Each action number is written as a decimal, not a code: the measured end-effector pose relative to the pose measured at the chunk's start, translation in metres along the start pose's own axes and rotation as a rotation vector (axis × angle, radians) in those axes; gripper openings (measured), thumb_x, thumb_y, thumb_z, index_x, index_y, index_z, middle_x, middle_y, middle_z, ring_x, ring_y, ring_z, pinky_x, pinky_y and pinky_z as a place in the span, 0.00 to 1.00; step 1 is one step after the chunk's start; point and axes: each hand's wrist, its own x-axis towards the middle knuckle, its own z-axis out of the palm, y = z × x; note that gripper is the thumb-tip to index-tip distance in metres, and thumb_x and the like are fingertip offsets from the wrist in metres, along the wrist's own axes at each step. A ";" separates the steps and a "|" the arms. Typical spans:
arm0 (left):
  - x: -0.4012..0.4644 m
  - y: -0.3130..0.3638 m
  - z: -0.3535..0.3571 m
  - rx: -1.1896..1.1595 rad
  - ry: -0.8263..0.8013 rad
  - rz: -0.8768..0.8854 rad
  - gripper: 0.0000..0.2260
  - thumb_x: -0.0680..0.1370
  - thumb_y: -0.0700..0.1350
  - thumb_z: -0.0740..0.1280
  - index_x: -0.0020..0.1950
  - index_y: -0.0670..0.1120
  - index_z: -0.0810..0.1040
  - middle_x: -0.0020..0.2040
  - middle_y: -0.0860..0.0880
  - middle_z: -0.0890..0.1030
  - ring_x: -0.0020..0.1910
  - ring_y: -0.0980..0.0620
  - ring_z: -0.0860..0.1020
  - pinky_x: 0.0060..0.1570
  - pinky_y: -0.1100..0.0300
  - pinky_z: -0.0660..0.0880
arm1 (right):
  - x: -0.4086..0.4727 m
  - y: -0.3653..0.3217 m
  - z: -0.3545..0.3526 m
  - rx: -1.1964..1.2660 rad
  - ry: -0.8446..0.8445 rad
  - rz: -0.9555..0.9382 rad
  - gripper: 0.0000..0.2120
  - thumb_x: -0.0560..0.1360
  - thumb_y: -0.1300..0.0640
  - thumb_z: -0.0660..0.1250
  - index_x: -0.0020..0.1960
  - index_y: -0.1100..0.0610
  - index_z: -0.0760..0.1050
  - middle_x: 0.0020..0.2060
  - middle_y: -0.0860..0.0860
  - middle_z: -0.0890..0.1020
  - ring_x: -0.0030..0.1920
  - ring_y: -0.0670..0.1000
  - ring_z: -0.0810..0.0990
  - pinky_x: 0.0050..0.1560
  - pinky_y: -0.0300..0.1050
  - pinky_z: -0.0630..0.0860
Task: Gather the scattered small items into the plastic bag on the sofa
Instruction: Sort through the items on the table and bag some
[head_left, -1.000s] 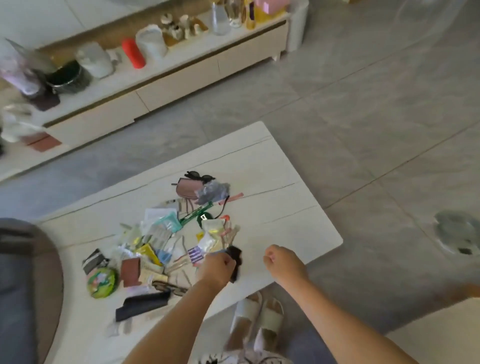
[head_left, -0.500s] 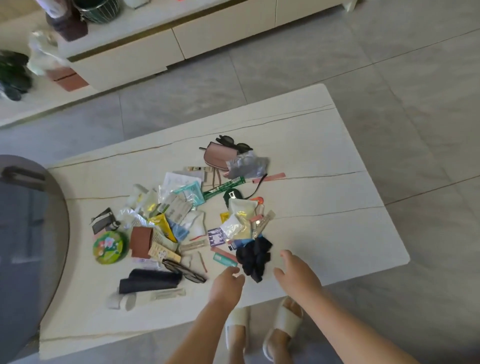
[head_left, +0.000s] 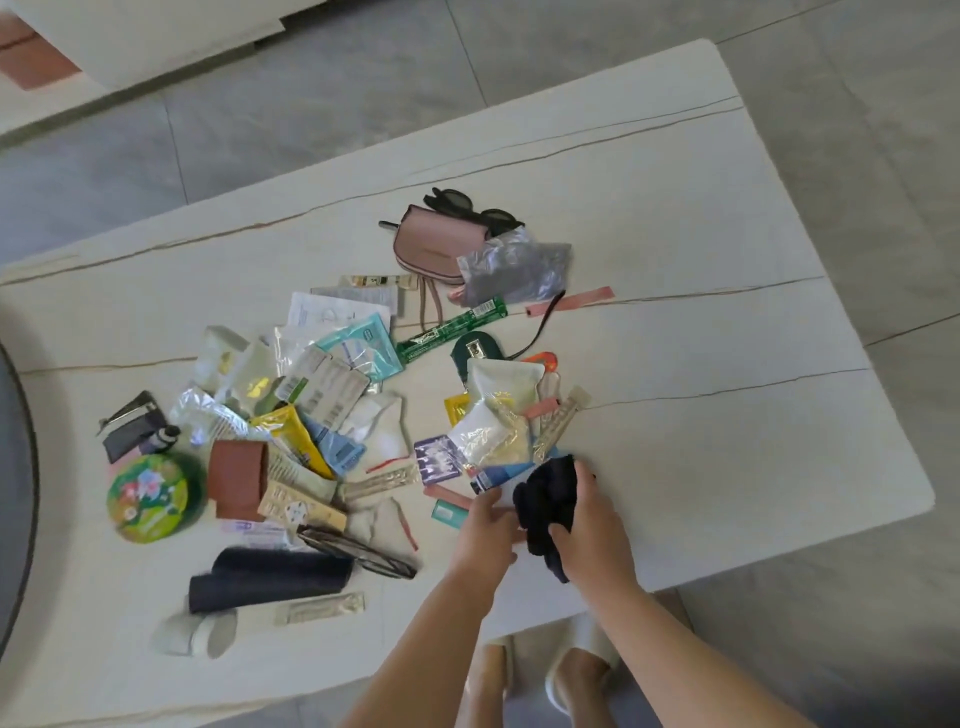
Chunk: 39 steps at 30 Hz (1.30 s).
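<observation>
At the near edge of the table (head_left: 727, 415), the right hand (head_left: 592, 525) grips the dark cloth bundle (head_left: 545, 499) and the left hand (head_left: 485, 530) pinches its side, probably to lift it first.

White table (head_left: 675, 218), scattered small items (head_left: 332, 384)

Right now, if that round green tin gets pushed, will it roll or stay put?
The round green tin lies flat on the table, printed lid upward, so it should probably slide rather than roll. It looks rigid. Its weight can't be judged.
</observation>
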 end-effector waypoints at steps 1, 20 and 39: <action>-0.002 0.004 -0.002 0.002 -0.010 -0.002 0.19 0.80 0.38 0.59 0.70 0.47 0.65 0.49 0.50 0.78 0.45 0.52 0.79 0.47 0.57 0.75 | -0.001 0.002 -0.005 0.034 0.001 0.008 0.31 0.75 0.61 0.63 0.74 0.53 0.55 0.64 0.53 0.73 0.62 0.54 0.75 0.58 0.49 0.75; 0.047 0.069 -0.020 1.058 0.505 0.353 0.21 0.76 0.51 0.66 0.65 0.46 0.66 0.61 0.46 0.76 0.64 0.45 0.69 0.61 0.53 0.68 | 0.027 0.019 -0.025 0.356 0.214 0.109 0.21 0.73 0.70 0.62 0.65 0.60 0.69 0.55 0.56 0.77 0.56 0.56 0.77 0.54 0.47 0.76; 0.046 0.061 -0.004 1.232 0.446 0.498 0.17 0.76 0.51 0.66 0.63 0.47 0.70 0.61 0.46 0.71 0.60 0.45 0.69 0.61 0.55 0.68 | 0.018 0.033 -0.037 0.366 0.195 0.081 0.21 0.74 0.68 0.63 0.66 0.59 0.68 0.56 0.55 0.76 0.57 0.55 0.76 0.55 0.45 0.75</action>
